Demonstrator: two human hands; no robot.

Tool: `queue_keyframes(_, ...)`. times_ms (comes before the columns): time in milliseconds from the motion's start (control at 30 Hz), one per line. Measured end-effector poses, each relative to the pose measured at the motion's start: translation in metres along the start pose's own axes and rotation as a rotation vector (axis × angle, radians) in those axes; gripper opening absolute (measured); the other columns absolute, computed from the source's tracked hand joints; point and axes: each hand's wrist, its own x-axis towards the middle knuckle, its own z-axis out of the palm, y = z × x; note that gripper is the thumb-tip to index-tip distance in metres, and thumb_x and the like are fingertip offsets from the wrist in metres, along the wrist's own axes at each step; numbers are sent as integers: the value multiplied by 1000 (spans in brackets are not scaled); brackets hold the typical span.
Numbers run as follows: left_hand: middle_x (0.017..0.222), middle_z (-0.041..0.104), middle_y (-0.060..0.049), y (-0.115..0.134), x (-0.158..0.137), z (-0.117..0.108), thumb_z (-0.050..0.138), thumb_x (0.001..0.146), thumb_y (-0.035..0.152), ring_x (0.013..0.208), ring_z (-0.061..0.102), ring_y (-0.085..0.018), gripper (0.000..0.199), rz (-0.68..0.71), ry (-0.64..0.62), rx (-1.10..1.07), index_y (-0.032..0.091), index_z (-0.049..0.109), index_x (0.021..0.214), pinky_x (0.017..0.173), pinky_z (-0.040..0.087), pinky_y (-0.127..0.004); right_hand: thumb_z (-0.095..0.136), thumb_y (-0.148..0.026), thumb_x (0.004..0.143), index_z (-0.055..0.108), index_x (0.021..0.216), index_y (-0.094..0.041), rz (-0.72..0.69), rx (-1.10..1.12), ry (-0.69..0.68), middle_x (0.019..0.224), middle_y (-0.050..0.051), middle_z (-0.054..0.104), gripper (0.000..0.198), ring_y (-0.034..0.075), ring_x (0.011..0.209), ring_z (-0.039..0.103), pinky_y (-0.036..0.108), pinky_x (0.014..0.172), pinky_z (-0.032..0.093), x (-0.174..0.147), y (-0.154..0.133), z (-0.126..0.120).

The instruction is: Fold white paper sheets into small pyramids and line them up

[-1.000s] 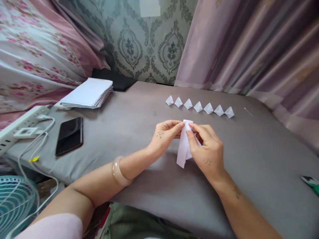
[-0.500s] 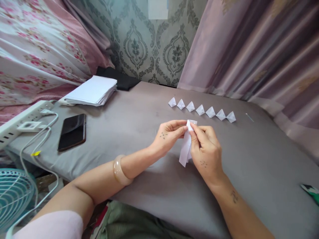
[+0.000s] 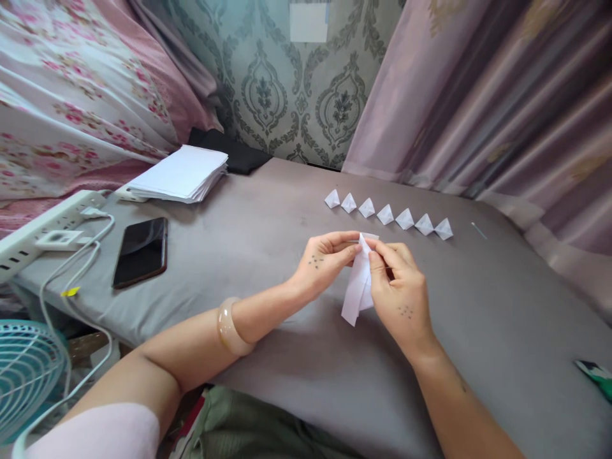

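A white paper strip (image 3: 356,290), folded to a point at its top, is held above the table between both hands. My left hand (image 3: 322,261) pinches its upper left edge between thumb and fingers. On the other side, my right hand (image 3: 399,287) is closed on the paper's right edge, thumb in front and fingers partly behind. The strip's lower ends hang loose below the fingers. Beyond the hands, several small folded white paper pieces (image 3: 367,208) with pointed tops stand in a slanting row.
A stack of white paper (image 3: 179,172) lies at the back left, near a black cloth (image 3: 243,153). A phone (image 3: 141,253) and a power strip (image 3: 45,233) with cables are on the left. A cotton swab (image 3: 478,230) lies right; a fan (image 3: 29,376) stands below left.
My right hand has shifted slightly right and turned, and its thumb has moved off the front of the fold. The paper's top now shows a sharper point. My left hand keeps its pinch.
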Motion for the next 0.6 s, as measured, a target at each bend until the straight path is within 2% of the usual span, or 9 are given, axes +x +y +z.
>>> queue_keyframes(167,87,74,-6,2,0,-1,73,75,26,80,67,-17,25,7,-2,38,15,72,97,79,52,-33,51,-30,90,70,103,-22,39,-5,-48,98,6,63,25,16,81,62,30,69,51,7,2,-3)
queue_keyframes(367,85,74,-7,-1,3,-5,74,74,30,81,66,-18,25,27,-12,52,15,73,95,76,50,-33,56,-36,86,71,84,-21,13,-84,-123,82,4,67,21,15,66,58,31,66,47,29,7,-6)
queue_keyframes(500,87,74,-7,2,8,-8,74,75,28,79,65,-17,24,51,35,76,15,74,95,75,50,-31,56,-39,86,72,87,-20,131,2,-247,76,4,68,25,16,63,59,31,63,46,44,7,-1)
queue_keyframes(600,87,73,-8,5,12,-12,73,76,29,78,65,-16,24,73,85,57,14,74,95,76,50,-31,57,-42,85,71,90,-19,157,111,-218,76,4,68,27,17,65,59,30,62,46,50,5,9)
